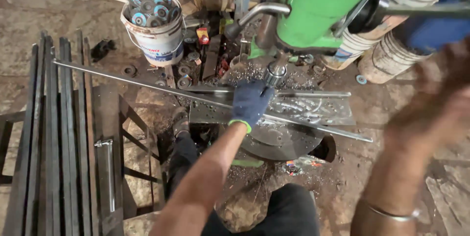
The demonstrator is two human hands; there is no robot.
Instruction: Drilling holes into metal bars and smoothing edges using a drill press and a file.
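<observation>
steel, long and thin, stiff yet likely whippy at the ends: flat bar (pixel 147 85) lying across drill table (pixel 313 111), pinned under gloved left hand (pixel 250 101) pressed flat near the bit, best held there; right hand (pixel 440 104) blurred, grip unclear.

Left arm stretched forward, bare forearm, left hand (pixel 250 101) in a dark blue glove with green cuff, palm down, fingers curled. Right hand (pixel 443 94) raised at the right edge, blurred, grip unclear; metal bangle (pixel 391 212) on the wrist.
</observation>
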